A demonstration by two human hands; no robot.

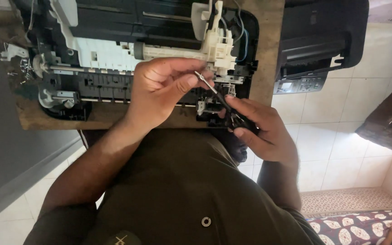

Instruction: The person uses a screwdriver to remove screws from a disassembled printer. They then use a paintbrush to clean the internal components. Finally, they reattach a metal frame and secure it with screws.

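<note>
I start with my left hand [159, 90]. It is curled narrow, the thumb and forefinger pinched shut on the bright metal tip of a small screwdriver [214, 90], and the other fingers are folded loosely above the pinch. The shaft slants away from that pinch, down and towards my right hand [262, 129]. My right hand is closed round the tool's black handle, with the fingertips on top and the thumb beneath, so both hands hold the one screwdriver between them, just apart from each other.

Directly beyond both hands lies an opened printer [105, 68], its cover off, showing black plastic ribs, a metal rod and a long pale roller. Just past the fingertips of my left hand stands a white plastic assembly [216, 43] with thin blue and white wires running up from it. I cannot tell whether the screwdriver tip touches any part of the chassis.

The printer rests on a worn wooden table [268, 50]. Further out beyond my right hand a second, closed black printer [323, 41] sits above pale floor tiles [323, 149]. A patterned red mat [359, 224] lies on the near side of that hand.
</note>
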